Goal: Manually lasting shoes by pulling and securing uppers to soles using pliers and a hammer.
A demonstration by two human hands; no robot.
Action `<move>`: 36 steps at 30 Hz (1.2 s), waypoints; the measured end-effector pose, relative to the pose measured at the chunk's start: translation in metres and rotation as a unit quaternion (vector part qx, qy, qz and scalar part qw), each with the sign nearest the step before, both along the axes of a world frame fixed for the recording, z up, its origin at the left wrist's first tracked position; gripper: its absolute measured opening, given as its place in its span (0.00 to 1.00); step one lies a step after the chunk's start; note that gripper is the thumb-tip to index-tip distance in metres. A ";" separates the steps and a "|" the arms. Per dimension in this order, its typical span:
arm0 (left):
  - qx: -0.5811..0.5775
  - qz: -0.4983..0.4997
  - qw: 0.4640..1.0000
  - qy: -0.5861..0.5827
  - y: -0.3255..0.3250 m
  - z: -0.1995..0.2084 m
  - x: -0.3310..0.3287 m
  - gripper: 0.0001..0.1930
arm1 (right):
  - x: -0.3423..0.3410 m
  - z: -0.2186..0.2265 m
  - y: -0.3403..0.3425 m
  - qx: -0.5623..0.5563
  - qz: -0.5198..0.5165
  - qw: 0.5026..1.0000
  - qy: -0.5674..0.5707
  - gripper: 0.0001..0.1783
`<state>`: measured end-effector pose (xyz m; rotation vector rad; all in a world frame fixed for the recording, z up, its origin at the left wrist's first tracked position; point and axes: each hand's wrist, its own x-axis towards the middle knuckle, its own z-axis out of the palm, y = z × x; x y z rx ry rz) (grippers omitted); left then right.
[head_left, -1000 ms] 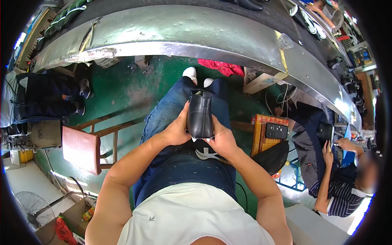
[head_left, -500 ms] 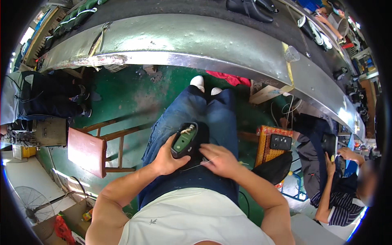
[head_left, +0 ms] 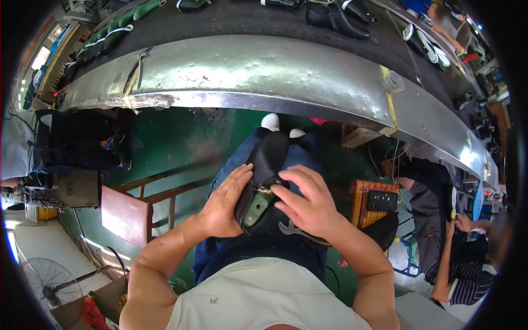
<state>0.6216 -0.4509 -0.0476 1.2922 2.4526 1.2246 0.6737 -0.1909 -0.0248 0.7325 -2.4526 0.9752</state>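
Note:
A black shoe (head_left: 268,159) lies over my lap, its toe pointing away from me. Inside its heel end shows a green shoe last (head_left: 257,209) with round holes in its top. My left hand (head_left: 224,202) wraps the shoe's left side and holds it, fingers along the upper. Over the right side of the shoe's opening is my right hand (head_left: 308,202); its fingers are apart and bent toward the opening, with nothing visible in them. Something pale and bunched, perhaps lacing, sits at the front of the opening. A dark apron with a light curved mark covers my lap.
A metal-edged bench (head_left: 231,69) spans the far side, bearing black shoes (head_left: 335,19) and green lasts (head_left: 110,38). Left stands a wooden stool (head_left: 127,214); beyond it is a person (head_left: 71,143). Right are a woven seat (head_left: 360,206) with a black phone-like object (head_left: 382,201) and a co-worker (head_left: 467,280).
The shoe has been tipped over so its toe extends away from me. My left hand now lies along its side. My right hand has come up to the opening. The whole view has shifted slightly.

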 end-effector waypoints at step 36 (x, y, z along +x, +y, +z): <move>0.308 0.133 0.892 -0.303 0.082 0.083 -0.274 0.32 | -0.132 0.024 0.188 -0.229 -0.164 0.919 -0.275 0.19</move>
